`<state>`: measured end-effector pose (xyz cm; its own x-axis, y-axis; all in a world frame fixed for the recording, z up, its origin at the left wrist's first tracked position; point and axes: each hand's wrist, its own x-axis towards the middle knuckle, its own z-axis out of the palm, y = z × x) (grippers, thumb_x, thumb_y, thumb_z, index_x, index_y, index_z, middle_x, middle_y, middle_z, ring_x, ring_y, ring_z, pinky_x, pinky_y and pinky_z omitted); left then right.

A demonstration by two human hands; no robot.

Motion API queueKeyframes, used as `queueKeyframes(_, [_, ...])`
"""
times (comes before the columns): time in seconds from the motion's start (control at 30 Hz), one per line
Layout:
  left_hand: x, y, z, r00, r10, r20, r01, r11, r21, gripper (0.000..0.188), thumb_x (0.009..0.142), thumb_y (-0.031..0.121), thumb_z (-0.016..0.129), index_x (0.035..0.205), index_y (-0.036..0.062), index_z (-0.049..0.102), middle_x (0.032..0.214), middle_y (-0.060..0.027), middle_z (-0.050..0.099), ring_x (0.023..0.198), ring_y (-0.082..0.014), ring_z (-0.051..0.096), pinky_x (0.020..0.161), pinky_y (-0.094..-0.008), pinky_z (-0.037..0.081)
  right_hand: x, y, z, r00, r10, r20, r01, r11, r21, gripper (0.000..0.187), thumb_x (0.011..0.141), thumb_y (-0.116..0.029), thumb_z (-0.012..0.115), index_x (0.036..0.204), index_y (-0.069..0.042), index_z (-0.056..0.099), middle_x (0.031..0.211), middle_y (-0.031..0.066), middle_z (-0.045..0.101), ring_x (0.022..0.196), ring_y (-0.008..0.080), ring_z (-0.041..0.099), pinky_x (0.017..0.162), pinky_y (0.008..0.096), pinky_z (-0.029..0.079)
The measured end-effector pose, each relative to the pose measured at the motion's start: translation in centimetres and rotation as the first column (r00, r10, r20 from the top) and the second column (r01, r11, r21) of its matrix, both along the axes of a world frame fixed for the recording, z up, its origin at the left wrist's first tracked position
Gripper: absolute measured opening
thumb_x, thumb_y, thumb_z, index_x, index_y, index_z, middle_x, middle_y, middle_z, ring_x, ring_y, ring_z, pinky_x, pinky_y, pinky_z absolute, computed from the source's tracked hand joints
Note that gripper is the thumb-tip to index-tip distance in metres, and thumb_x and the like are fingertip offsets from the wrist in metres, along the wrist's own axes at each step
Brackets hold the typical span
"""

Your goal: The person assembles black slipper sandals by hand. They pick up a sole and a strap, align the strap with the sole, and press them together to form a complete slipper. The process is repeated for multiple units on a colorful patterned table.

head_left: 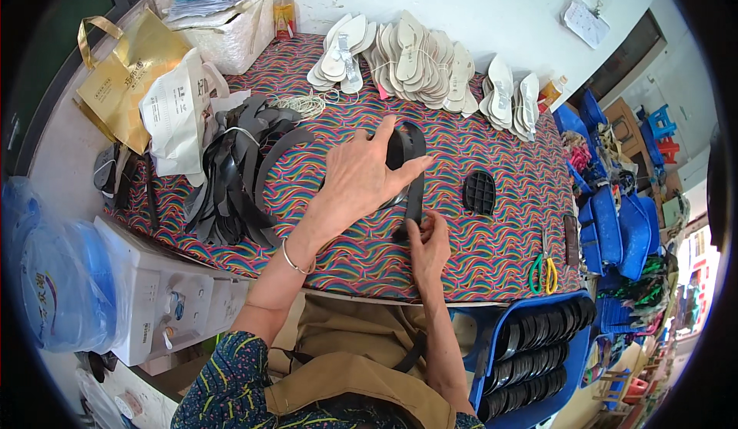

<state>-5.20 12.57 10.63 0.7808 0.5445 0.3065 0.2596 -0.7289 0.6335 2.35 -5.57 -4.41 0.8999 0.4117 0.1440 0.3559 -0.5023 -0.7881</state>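
My left hand [357, 175], a bangle on its wrist, is spread over a dark, shiny, rounded piece [396, 151]. Its thumb and forefinger stretch apart, while the other fingers are partly hidden. A black strip [415, 191] curves round the far side of that piece and runs back toward me. Its near end is pinched between the thumb and fingers of my right hand [430, 251]. To the right lies a separate black oval piece [479, 192] with a grid of hollows. Left of my hands rests a tied bundle of black strips [231, 171].
Stacks of pale sole-shaped pieces [411, 56] line the wall side of the patterned table [507, 252]. Scissors [544, 264] lie near the right front edge. A blue crate [500, 329] with rows of black pieces stands beside me. Bags [177, 114] and a foam box [238, 41] occupy the left.
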Motion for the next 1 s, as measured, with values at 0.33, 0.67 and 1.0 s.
queueKeyframes(0.33, [1.0, 1.5, 1.4, 0.998, 0.025, -0.064, -0.010, 0.975, 0.223, 0.073, 0.080, 0.060, 0.070, 0.130, 0.0080, 0.063, 0.095, -0.0265, 0.068, 0.087, -0.0411, 0.068, 0.076, -0.0472, 0.053, 0.0, 1.0, -0.7, 0.960, 0.088, 0.266, -0.007, 0.956, -0.293, 0.058, 0.082, -0.032, 0.073, 0.128, -0.003, 0.052, 0.109, 0.0163, 0.053, 0.100, 0.0361, 0.060, 0.071, 0.0478, 0.054])
queueKeyframes(0.67, [3.0, 2.9, -4.3, 0.898, 0.154, -0.412, 0.069, 0.876, 0.478, 0.083, 0.072, 0.071, 0.070, 0.129, 0.0112, 0.064, 0.102, -0.0263, 0.068, 0.096, -0.0413, 0.067, 0.080, -0.0506, 0.052, 1.0, 1.0, -2.0, 0.943, 0.021, 0.331, 0.043, 0.982, -0.183, 0.044, 0.079, -0.020, 0.068, 0.117, 0.001, 0.058, 0.097, 0.0170, 0.053, 0.074, 0.0348, 0.062, 0.061, 0.0466, 0.054])
queueKeyframes(1.0, [1.2, -5.4, -2.6, 0.982, -0.176, 0.067, 0.181, 0.979, -0.092, 0.040, 0.091, 0.032, 0.072, 0.112, -0.0020, 0.070, 0.082, -0.0062, 0.069, 0.070, -0.0133, 0.062, 0.063, -0.0278, 0.049, 2.9, -5.5, -3.8, 1.000, -0.021, 0.006, 0.019, 0.959, 0.282, 0.031, 0.081, -0.021, 0.071, 0.105, -0.003, 0.067, 0.081, 0.0148, 0.063, 0.065, 0.0281, 0.060, 0.059, 0.0418, 0.049])
